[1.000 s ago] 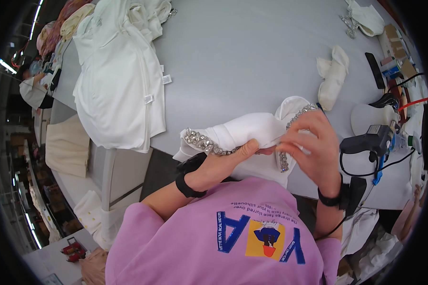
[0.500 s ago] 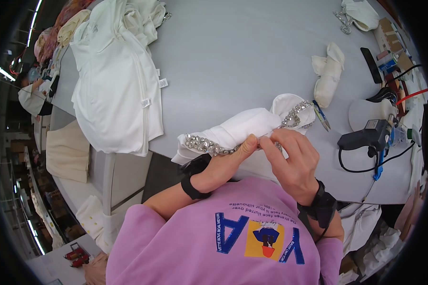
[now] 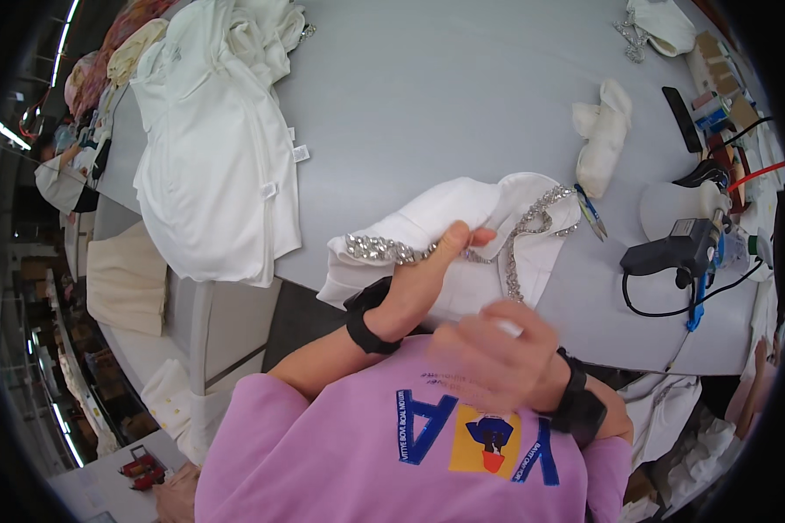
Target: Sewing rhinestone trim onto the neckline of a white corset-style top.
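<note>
A white fabric piece [image 3: 462, 205], edged with silver rhinestone trim [image 3: 384, 250], lies bunched at the near edge of the table. My left hand [image 3: 423, 275] is closed on this piece at its trimmed edge, thumb on top. A second run of trim [image 3: 513, 270] curves down the right part of the fabric. My right hand [image 3: 501, 353] is off the fabric, in front of my chest and smeared by motion. A small white spot shows at its fingers; I cannot make out what it is. Thread snips [image 3: 591, 213] lie just right of the fabric.
White garments [image 3: 214, 166] with tags are piled at the left. To the right are a rolled white cloth [image 3: 604, 139], a black phone-like slab [image 3: 681, 119] and a dark corded tool [image 3: 672, 250]. Another white trimmed piece [image 3: 663, 26] lies far right. A person [image 3: 65, 174] sits beyond the left edge.
My right hand has left the trim and come down toward my chest. The left hand keeps its hold, and the fabric's right part now shows open with its trim uncovered.
</note>
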`<state>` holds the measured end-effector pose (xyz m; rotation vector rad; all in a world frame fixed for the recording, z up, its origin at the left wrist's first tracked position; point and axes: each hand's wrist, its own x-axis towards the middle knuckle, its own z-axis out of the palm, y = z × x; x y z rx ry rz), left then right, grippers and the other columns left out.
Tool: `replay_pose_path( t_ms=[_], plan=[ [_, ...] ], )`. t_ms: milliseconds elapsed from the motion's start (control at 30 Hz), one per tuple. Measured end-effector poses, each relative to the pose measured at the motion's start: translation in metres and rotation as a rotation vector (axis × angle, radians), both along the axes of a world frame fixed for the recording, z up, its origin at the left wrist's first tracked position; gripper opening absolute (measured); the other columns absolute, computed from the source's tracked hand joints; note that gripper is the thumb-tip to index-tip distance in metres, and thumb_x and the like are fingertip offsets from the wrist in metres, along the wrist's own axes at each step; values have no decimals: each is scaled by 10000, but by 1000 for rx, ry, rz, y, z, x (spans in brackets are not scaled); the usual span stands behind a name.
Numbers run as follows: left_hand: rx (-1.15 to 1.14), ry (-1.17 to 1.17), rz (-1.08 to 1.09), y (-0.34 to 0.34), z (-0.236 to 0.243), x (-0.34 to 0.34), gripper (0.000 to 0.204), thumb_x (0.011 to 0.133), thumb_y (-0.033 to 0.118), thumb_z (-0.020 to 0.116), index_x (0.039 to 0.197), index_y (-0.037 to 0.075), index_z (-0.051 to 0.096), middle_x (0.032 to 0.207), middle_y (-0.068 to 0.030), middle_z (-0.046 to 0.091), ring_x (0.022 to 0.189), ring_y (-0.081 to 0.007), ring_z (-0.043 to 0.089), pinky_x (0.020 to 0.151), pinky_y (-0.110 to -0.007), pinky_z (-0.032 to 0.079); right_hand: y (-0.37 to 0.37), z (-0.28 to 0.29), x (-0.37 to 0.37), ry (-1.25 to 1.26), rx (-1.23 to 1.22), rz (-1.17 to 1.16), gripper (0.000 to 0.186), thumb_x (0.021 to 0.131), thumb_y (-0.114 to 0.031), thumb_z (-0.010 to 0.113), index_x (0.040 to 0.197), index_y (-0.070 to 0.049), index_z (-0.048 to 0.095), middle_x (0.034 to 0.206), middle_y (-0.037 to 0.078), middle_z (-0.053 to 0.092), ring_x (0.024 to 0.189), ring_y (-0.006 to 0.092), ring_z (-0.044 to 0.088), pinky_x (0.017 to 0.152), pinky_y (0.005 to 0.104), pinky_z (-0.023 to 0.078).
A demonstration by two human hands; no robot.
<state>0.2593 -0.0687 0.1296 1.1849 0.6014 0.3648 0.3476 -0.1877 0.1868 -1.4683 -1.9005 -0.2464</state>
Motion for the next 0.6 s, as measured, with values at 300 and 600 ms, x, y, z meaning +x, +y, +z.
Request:
replay_pose_path(
  t_ms=[300, 600],
  plan=[
    [-89, 29, 132, 19, -11, 10, 330, 927, 296, 456, 1109, 36, 546, 1003, -86, 622, 950, -173, 574, 859, -311, 423, -49, 2, 19, 1349, -413, 43, 78, 779, 19, 569, 752, -29, 514, 598, 64, 573, 501, 207, 570, 471, 290, 450],
    [-184, -1, 284, 35, -29, 26, 300, 914, 306, 486, 1055, 50, 553, 997, -101, 620, 944, -180, 593, 829, -311, 442, -73, 16, 21, 1386, 210, -133, 315, 821, -210, 633, 783, -44, 368, 459, 9, 419, 331, 117, 393, 315, 240, 340]
  ],
)
